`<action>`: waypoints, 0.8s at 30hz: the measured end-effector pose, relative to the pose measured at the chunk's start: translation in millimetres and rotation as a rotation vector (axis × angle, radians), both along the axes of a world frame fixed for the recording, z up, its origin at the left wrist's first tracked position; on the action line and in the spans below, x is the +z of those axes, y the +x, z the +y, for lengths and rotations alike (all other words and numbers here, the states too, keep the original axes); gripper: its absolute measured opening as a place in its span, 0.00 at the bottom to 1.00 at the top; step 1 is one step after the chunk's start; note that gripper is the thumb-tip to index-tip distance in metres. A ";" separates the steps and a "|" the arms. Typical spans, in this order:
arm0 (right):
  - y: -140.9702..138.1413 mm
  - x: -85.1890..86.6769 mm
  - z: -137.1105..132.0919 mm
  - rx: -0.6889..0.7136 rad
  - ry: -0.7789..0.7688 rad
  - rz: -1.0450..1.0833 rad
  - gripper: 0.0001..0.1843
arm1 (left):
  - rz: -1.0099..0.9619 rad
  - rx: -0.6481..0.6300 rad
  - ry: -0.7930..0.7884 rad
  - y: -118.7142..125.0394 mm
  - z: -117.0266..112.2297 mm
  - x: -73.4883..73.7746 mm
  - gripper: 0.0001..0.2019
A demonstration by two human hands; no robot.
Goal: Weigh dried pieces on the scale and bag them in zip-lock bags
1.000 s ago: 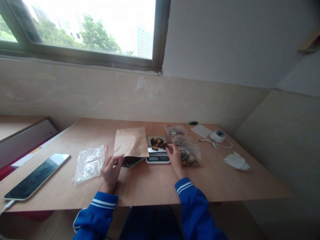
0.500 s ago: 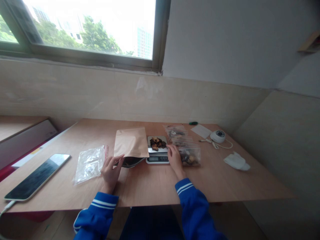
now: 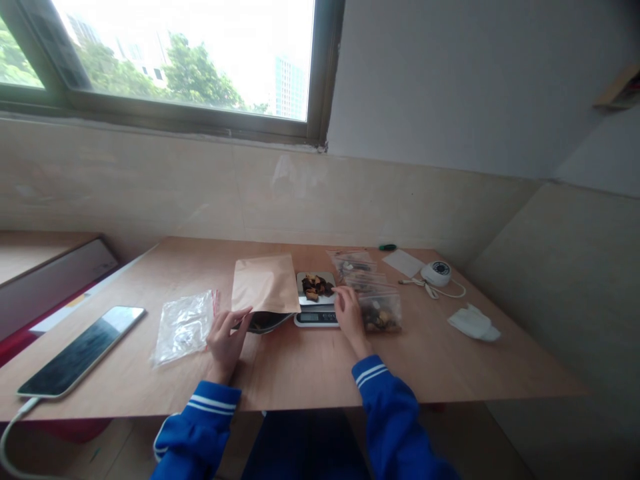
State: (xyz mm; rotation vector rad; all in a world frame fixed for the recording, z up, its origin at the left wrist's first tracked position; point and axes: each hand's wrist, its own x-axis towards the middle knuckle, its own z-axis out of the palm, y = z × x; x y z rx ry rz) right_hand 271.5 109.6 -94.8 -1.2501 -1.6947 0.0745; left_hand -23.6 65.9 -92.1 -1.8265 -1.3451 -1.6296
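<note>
My left hand (image 3: 227, 340) pinches the lower left edge of a brown kraft paper bag (image 3: 265, 283). The bag lies with its open, dark mouth facing me, beside the left edge of a small white kitchen scale (image 3: 317, 319). Dried brown slices (image 3: 316, 288) sit in a heap on the scale's platform. At the scale's right edge is my right hand (image 3: 350, 317), fingers bent and closed, fingertips by the slices. Whether they grip the platform's edge or a slice is unclear. Clear zip bags (image 3: 383, 313) of dried pieces lie just right of that hand.
To the left lie a clear plastic bag (image 3: 185, 327) and a phone (image 3: 83, 350) on a cable. Toward the right are a white dome camera (image 3: 436, 272) with a cord, a white paper (image 3: 403, 263), a crumpled tissue (image 3: 474, 323) and a green object (image 3: 387, 247). A tiled wall stands behind.
The view has shifted slightly. Both hands, the kraft paper bag and the scale keep almost the same positions relative to one another.
</note>
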 end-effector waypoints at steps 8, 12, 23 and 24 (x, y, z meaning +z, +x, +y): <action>-41.7 54.3 62.4 -0.053 -0.358 -0.379 0.16 | -0.009 0.004 -0.025 0.7 -0.7 -1.7 0.04; -56.1 56.5 88.1 -0.109 -0.534 -0.444 0.15 | -0.017 -0.003 -0.030 1.5 -2.4 0.7 0.04; -58.4 39.0 94.6 -0.135 -0.522 -0.271 0.11 | -0.031 -0.015 -0.032 3.2 -3.2 1.7 0.03; -58.1 39.0 93.9 -0.133 -0.515 -0.252 0.11 | -0.034 -0.014 -0.034 2.9 -3.0 0.9 0.03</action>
